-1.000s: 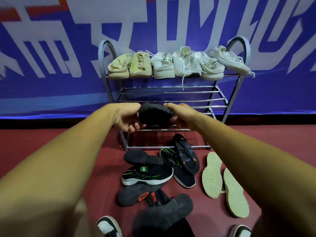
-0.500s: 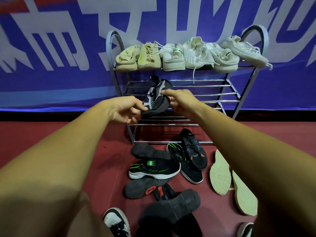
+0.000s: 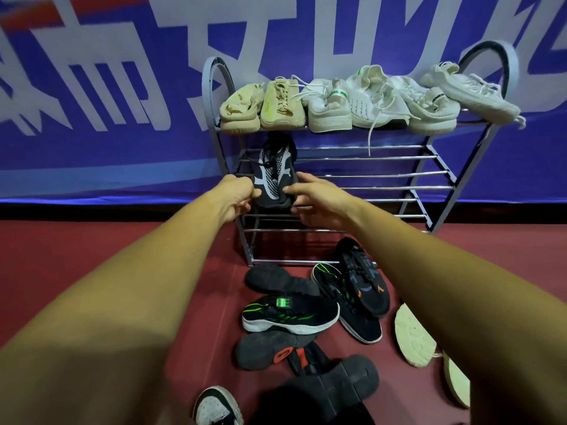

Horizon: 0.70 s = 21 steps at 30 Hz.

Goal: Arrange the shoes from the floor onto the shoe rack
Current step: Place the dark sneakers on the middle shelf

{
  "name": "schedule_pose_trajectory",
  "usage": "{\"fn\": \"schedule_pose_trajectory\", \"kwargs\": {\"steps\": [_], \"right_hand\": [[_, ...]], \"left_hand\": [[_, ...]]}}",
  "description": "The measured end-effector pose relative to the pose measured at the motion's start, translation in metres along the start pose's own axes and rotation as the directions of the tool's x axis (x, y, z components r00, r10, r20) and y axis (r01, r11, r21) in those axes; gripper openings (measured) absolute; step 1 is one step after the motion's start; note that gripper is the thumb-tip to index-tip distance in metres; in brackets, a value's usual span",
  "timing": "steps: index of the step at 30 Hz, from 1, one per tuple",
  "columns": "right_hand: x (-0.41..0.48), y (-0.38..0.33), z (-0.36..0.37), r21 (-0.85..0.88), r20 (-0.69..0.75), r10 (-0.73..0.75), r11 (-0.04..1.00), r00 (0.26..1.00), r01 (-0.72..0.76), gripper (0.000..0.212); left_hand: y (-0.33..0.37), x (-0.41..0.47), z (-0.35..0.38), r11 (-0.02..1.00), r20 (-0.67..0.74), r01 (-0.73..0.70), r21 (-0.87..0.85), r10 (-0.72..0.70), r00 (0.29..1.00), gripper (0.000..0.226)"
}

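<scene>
A black and white knit shoe [image 3: 275, 173] lies on the left end of the middle shelf of the grey metal shoe rack [image 3: 445, 167], toe towards the wall. My left hand [image 3: 237, 197] pinches its heel from the left. My right hand [image 3: 316, 200] touches the heel from the right with fingers spread. Several cream and white shoes [image 3: 362, 99] fill the top shelf. On the red floor in front of the rack lies a heap of black shoes, among them one with green stripes [image 3: 291, 312] and one with orange marks [image 3: 365, 277].
Two pale shoes lie sole up [image 3: 412, 338] on the floor at the right. A black and white shoe [image 3: 214, 406] and black slides [image 3: 334, 384] lie nearest me. A blue banner [image 3: 92, 118] hangs behind the rack. The rack's lower shelf holds nothing.
The black and white shoe was turned from sole up to upright and carried forward onto the middle shelf. Both hands moved with it towards the rack.
</scene>
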State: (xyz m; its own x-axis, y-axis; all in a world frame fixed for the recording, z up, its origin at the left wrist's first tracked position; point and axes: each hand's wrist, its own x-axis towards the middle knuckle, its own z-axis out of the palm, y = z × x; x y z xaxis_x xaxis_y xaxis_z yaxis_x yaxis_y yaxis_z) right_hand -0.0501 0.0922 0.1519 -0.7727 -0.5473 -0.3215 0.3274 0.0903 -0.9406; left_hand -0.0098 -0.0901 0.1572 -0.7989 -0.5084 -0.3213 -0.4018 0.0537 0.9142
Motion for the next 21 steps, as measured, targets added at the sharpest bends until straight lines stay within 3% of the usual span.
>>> {"fn": "schedule_pose_trajectory", "kwargs": {"steps": [3, 9, 11, 16, 18, 21], "right_hand": [[0.012, 0.006, 0.005, -0.003, -0.002, -0.008, 1.0, 1.0, 0.008, 0.057], [0.051, 0.011, 0.014, -0.07, -0.14, -0.042, 0.997, 0.989, 0.033, 0.061], [0.065, 0.013, 0.015, -0.061, -0.146, -0.065, 0.997, 0.987, 0.056, 0.06], [0.092, 0.02, 0.02, -0.193, -0.067, -0.139, 0.973, 0.988, 0.124, 0.054], [0.105, 0.024, 0.026, -0.231, -0.083, -0.155, 0.964, 0.984, 0.132, 0.049], [0.125, 0.031, 0.033, -0.293, -0.153, -0.182, 0.947, 0.971, 0.131, 0.049]], "left_hand": [[-0.002, 0.007, 0.001, 1.0, -0.038, -0.017, 0.021, 0.018, 0.999, 0.016], [0.005, 0.025, -0.012, 0.986, 0.157, 0.08, 0.147, -0.103, 0.982, 0.021], [0.007, 0.035, -0.015, 0.983, 0.146, 0.088, 0.164, -0.113, 0.983, 0.026], [-0.015, 0.071, -0.018, 0.997, 0.009, -0.028, 0.075, 0.028, 1.0, 0.046], [-0.025, 0.082, -0.02, 0.999, -0.019, -0.034, 0.041, 0.035, 0.999, 0.055], [-0.03, 0.095, -0.021, 0.998, -0.046, -0.055, 0.039, 0.056, 0.997, 0.05]]}}
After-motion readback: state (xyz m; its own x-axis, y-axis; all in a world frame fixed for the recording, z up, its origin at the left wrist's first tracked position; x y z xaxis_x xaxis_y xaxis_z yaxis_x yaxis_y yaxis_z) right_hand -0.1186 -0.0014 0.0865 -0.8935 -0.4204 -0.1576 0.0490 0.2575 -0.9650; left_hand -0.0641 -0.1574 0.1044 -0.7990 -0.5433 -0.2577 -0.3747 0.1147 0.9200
